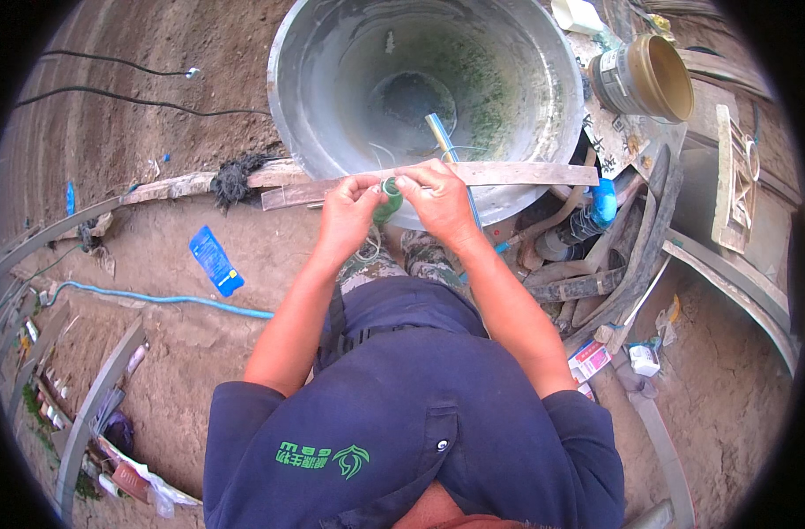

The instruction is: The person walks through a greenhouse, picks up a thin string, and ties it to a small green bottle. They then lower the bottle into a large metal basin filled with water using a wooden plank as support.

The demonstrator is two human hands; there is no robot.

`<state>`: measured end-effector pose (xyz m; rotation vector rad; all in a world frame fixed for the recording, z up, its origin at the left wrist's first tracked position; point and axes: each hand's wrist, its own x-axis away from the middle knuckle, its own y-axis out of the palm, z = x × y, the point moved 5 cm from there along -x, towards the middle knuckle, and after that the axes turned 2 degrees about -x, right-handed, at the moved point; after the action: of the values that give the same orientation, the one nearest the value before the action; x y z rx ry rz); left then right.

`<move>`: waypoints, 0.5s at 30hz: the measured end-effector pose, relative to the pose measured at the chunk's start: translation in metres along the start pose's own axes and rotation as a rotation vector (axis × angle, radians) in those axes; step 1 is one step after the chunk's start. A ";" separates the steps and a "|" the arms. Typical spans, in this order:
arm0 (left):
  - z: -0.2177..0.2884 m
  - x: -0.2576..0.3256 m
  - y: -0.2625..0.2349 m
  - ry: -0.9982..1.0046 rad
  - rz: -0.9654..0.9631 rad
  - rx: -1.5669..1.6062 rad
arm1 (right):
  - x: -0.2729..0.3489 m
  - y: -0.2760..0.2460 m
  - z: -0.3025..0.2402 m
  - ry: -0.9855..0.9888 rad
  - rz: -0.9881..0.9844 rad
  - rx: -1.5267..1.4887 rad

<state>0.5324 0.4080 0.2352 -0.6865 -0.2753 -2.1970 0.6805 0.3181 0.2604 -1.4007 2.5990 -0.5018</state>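
In front of my body, both hands meet over a small green bottle-like piece (388,208) with a round open neck. My left hand (346,214) pinches the left side of its rim, fingers closed. My right hand (439,201) is closed at the right side, thumb and fingertips against the neck. A thin pale string (370,249) hangs below it. Just beyond my hands lies a wooden plank (530,174) across the near rim of a large round grey tub (289,84). A shiny pale rod (440,135) leans over the tub's edge beside my right hand.
A brown bucket (621,81) lies tilted at the far right. Below it are black hoses (636,264) and a blue pipe elbow (603,204). On the dirt at left lie a blue packet (215,261) and a blue hose (169,300). Small boxes (589,361) sit at right.
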 end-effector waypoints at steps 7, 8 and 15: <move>-0.002 -0.008 0.014 0.017 -0.017 -0.058 | 0.006 0.001 0.005 -0.066 -0.017 0.125; -0.004 -0.009 0.015 0.028 -0.019 -0.049 | 0.005 0.001 0.002 -0.082 -0.006 0.113; -0.014 -0.011 0.017 0.143 -0.039 -0.147 | 0.003 -0.002 -0.001 -0.157 -0.076 0.208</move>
<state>0.5457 0.3981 0.2169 -0.6040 -0.0545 -2.3075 0.6802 0.3142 0.2618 -1.4120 2.3053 -0.6254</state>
